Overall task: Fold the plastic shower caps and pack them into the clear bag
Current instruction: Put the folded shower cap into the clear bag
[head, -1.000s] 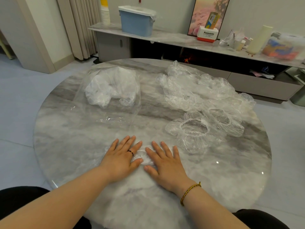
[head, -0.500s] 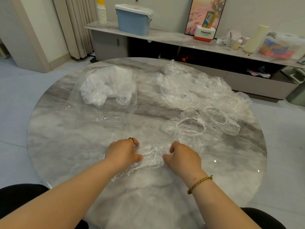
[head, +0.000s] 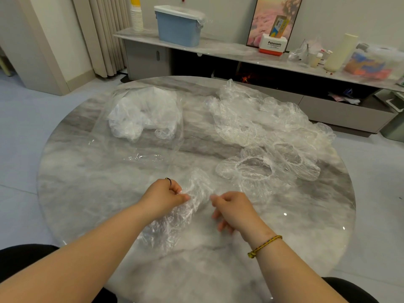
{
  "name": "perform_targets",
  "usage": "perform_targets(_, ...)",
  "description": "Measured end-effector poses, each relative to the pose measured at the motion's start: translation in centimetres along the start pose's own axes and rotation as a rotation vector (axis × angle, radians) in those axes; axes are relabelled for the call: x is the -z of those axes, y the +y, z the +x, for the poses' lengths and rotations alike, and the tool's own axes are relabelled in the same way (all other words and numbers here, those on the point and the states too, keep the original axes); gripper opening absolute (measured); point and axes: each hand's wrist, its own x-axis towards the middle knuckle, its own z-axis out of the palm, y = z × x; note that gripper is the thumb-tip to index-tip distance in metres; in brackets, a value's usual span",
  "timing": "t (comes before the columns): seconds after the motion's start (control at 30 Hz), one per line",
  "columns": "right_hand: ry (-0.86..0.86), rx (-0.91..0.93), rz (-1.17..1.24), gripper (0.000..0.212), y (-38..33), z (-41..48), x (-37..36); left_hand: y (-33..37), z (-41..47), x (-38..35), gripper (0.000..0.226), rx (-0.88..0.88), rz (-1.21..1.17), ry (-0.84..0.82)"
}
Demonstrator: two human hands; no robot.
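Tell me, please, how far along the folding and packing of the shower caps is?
Done: the clear plastic bag at the far left already holds a white bundle of caps. In hand: the left hand pinches one crumpled transparent shower cap; the right hand curls beside it, grip unclear. Left: a loose pile of clear elasticated caps on the round grey marble table.

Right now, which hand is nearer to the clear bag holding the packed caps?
Left. The left hand, pinching a shower cap, is on the near side of the clear bag; the right hand is farther off to the right, past that cap.
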Motion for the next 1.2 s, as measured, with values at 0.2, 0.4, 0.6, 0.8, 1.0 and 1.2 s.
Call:
perform_targets(0.2,-0.306,-0.227,0.454,0.018,-0.7,-0.6,-0.6,0.1,-0.4,-0.2,0.022,-0.018,-0.253,-0.035)
perform_targets(0.4,-0.310,-0.133,0.619,0.014,-0.7,-0.7,-0.6,0.9,-1.1,0.0,0.020,-0.061,-0.346,-0.096)
perform_targets(0.6,-0.192,0.111,0.579,0.010,-1.3,-0.8,-0.2,2.1,-1.7,0.8,0.015,-0.132,-0.308,0.015)
perform_targets(0.8,-0.077,0.399,0.406,0.024,-1.9,-1.4,-0.2,3.4,-2.9,1.6,0.016,-0.270,-0.442,0.138)
perform_targets(1.0,0.029,0.514,0.265,0.012,-1.4,-1.5,0.3,3.5,-3.2,1.7,0.025,-0.336,-0.402,0.123)
perform_targets(1.2,-0.177,0.307,-0.165,0.026,0.0,-0.7,0.3,0.4,-2.0,1.3,0.030,-0.275,-0.008,-0.031)
